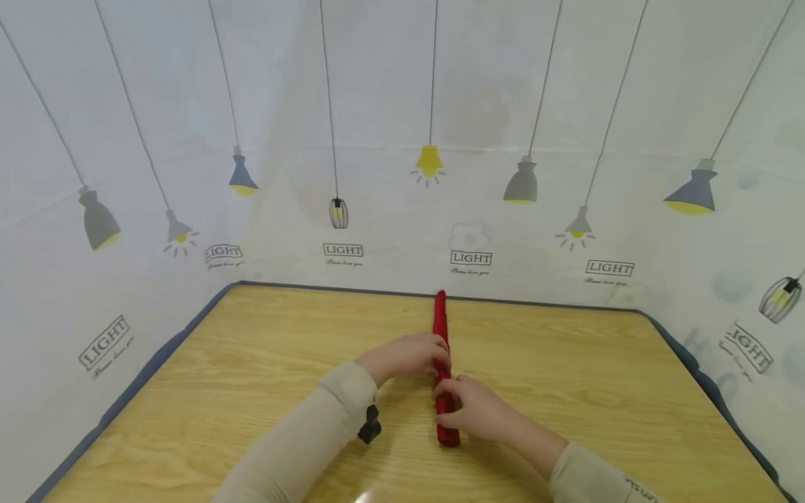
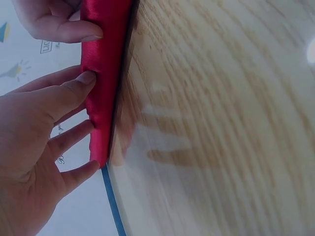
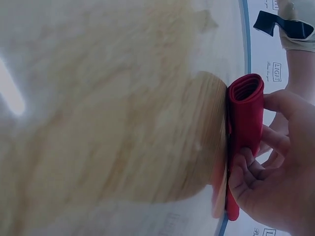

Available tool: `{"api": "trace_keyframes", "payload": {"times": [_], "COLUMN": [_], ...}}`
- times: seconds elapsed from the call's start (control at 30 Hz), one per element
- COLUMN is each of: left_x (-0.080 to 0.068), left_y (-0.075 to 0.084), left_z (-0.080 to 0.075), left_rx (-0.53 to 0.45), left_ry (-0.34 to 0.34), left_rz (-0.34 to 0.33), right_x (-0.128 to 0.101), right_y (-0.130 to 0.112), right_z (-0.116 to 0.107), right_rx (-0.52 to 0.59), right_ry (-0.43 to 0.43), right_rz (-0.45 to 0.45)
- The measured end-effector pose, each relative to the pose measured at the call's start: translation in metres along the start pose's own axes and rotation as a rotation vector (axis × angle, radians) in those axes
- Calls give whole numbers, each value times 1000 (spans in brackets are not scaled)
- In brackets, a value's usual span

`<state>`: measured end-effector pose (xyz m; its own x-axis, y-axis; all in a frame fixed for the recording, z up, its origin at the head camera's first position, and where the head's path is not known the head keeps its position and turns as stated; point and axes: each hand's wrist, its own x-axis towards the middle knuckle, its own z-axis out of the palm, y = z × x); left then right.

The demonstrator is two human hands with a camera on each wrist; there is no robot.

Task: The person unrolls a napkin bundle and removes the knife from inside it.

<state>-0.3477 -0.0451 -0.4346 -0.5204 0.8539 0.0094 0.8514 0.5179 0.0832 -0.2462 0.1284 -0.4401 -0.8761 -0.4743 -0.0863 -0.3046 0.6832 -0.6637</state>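
Observation:
A shiny red cloth (image 1: 441, 320), rolled into a long narrow tube, lies lengthwise on the wooden table. My left hand (image 1: 407, 355) reaches over the middle of the roll from the left, and its thumb and fingers hold the roll in the left wrist view. Nearer to me, my right hand (image 1: 483, 411) grips the roll from the right. In the right wrist view the right fingers (image 3: 246, 169) bend against the red cloth roll (image 3: 248, 118), whose near end shows spiral layers. Parts of the roll under both hands are hidden.
The light wood tabletop (image 1: 264, 335) is glossy and reflects the hands. A white curtain (image 1: 383, 91) printed with lamps surrounds its far and side edges. On the left sleeve (image 1: 295, 433) sits a black wrist mount (image 1: 370, 425).

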Motion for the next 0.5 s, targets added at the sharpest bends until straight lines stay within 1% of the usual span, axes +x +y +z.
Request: {"api": "trace_keyframes", "payload": {"times": [0.17,0.33,0.5], "left_x": [2,7,12], "left_y": [0,-1,0], "left_z": [2,6,8], "left_rx": [-39,-91,-97], "left_ry": [24,42,45], "left_rz": [-25,-58,-46], "right_x": [0,-4,-9], "right_y": [8,13,14], "right_z": [1,-1,-4], "right_rx": [66,102,152], "right_ry": [-2,15,13], "right_rz": [-26,-54,-30]}}
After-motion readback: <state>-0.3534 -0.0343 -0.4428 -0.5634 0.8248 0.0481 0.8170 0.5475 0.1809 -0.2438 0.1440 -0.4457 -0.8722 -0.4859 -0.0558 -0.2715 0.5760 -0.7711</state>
